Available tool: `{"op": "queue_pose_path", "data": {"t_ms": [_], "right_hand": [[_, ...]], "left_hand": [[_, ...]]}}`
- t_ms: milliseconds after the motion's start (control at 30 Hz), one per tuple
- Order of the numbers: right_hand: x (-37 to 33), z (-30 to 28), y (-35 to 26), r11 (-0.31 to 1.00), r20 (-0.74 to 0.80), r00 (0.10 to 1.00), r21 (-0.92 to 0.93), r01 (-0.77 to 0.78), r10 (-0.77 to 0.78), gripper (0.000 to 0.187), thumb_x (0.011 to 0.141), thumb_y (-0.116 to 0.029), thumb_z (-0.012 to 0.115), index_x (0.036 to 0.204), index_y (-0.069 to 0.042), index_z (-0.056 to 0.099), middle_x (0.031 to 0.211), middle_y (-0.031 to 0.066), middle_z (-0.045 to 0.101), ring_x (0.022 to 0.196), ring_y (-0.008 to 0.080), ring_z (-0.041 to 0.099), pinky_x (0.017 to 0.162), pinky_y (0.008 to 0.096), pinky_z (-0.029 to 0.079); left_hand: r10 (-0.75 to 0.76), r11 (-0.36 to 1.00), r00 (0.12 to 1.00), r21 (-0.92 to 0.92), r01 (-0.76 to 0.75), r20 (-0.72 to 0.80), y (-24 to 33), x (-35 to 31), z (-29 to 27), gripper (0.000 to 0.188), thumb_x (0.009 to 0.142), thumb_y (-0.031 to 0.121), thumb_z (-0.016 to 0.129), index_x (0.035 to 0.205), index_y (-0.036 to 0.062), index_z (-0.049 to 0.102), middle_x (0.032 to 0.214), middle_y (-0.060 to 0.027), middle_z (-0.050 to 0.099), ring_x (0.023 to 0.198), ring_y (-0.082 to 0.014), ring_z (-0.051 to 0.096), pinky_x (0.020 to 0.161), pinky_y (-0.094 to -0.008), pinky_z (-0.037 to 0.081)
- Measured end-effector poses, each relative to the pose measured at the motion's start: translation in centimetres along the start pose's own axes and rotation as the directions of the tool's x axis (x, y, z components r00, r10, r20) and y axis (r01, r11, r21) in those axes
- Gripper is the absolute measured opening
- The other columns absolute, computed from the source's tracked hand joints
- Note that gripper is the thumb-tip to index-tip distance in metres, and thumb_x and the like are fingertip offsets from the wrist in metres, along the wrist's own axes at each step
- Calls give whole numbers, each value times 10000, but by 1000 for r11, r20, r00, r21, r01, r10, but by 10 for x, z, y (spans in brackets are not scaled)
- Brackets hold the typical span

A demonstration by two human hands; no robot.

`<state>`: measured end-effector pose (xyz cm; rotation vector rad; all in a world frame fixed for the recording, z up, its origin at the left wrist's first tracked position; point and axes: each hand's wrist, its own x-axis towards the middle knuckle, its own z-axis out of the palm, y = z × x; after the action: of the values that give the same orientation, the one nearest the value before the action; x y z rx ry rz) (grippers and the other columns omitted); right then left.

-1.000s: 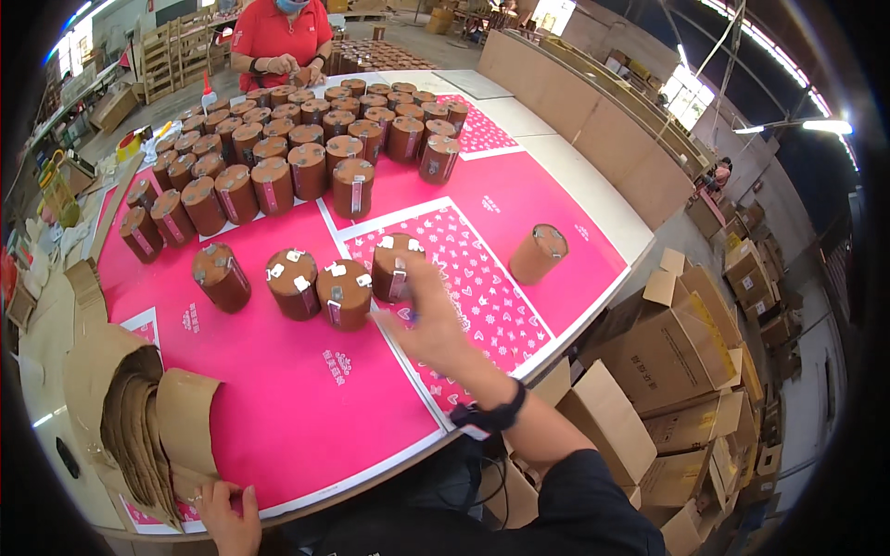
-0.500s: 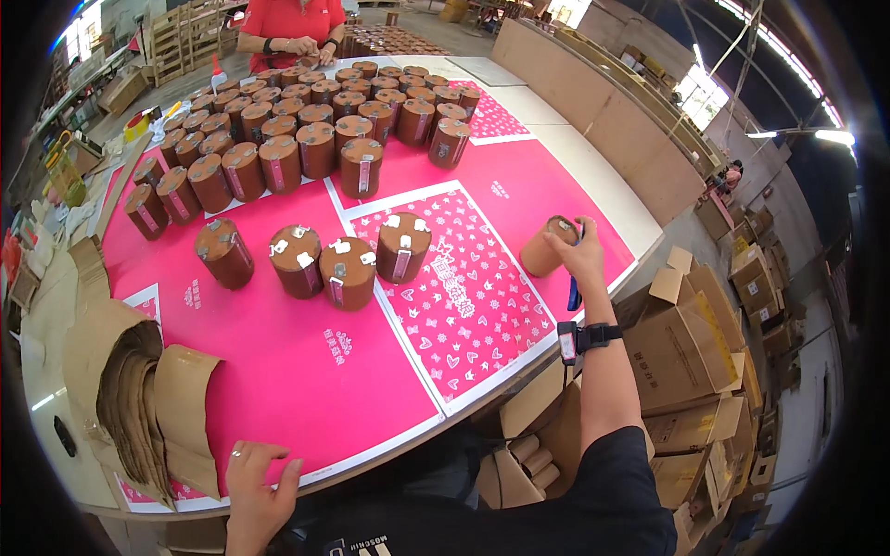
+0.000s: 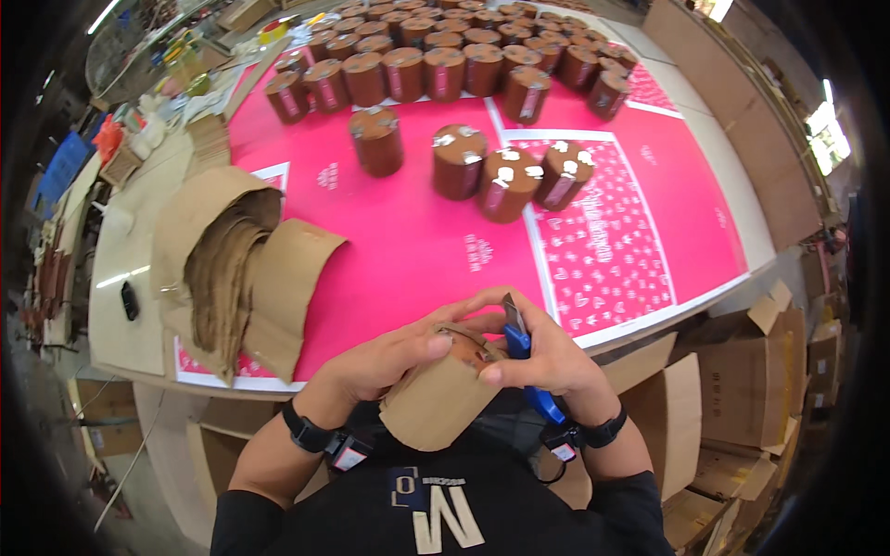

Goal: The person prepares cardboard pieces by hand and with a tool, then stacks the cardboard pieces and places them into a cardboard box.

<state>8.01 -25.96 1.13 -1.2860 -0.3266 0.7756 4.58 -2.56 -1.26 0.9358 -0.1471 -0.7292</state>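
Close to my body, both hands hold a brown cylindrical box (image 3: 440, 398), tilted, with a plain tan cardboard side and a darker top with small marks. My left hand (image 3: 394, 361) grips its left side, the thumb lying at the top rim. On the other side, my right hand (image 3: 547, 361) steadies the rim with thumb and fingers. The same hand also carries a blue utility knife (image 3: 517, 343), its metal blade pointing up. My fingers hide part of the box's top.
Three brown cylinders with white tabs, one of them here (image 3: 459, 162), stand mid-table near another cylinder (image 3: 376, 141). Many more fill the far side. Curved cardboard sheets (image 3: 222, 278) are stacked at left. Open cartons (image 3: 751, 380) stand to the right, beyond the pink-covered table's edge.
My right hand has brought the cylindrical box and knife from the table's right side to my body. My left hand, earlier empty at the lower left, now grips the box. The view has shifted.
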Motion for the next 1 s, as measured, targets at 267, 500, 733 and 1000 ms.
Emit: {"op": "queue_pose_path", "data": {"t_ms": [267, 500, 733, 1000], "right_hand": [[0, 12, 46, 962, -348, 938, -259, -82, -13, 528, 901, -224, 808, 1332, -69, 547, 1164, 82, 671, 703, 40, 483, 656, 216, 437], [3, 24, 54, 866, -346, 935, -489, -103, -84, 506, 917, -187, 775, 1336, -23, 545, 1233, 154, 687, 1110, 198, 620, 977, 327, 470], [0, 9, 65, 975, -313, 927, -12, -223, 208, 482, 946, -196, 759, 1331, -21, 529, 1005, 85, 691, 631, 75, 549, 543, 212, 430], [-15, 26, 76, 975, -261, 960, -163, -151, 105, 468, 1028, -229, 634, 1418, -18, 486, 1005, 44, 557, 834, 111, 514, 734, 273, 460]], "left_hand": [[147, 893, 768, 417, 168, -624, -20, -34, -15, 601, 1037, 370, 597, 1522, 71, 406, 1292, -133, 576, 1097, -186, 608, 912, -337, 538], [336, 678, 770, 707, 202, -542, -31, -32, -15, 684, 975, 243, 711, 1548, 63, 381, 1370, -175, 487, 1089, -203, 563, 865, -324, 530], [498, 671, 752, 742, -19, -432, -40, -21, -26, 454, 1001, 203, 669, 1422, 68, 566, 1142, -64, 610, 1068, -199, 544, 967, -355, 465], [617, 343, 726, 934, 98, -303, -28, -17, -21, 170, 986, 138, 648, 1124, 63, 716, 958, -53, 627, 988, -212, 550, 871, -347, 442]]}}
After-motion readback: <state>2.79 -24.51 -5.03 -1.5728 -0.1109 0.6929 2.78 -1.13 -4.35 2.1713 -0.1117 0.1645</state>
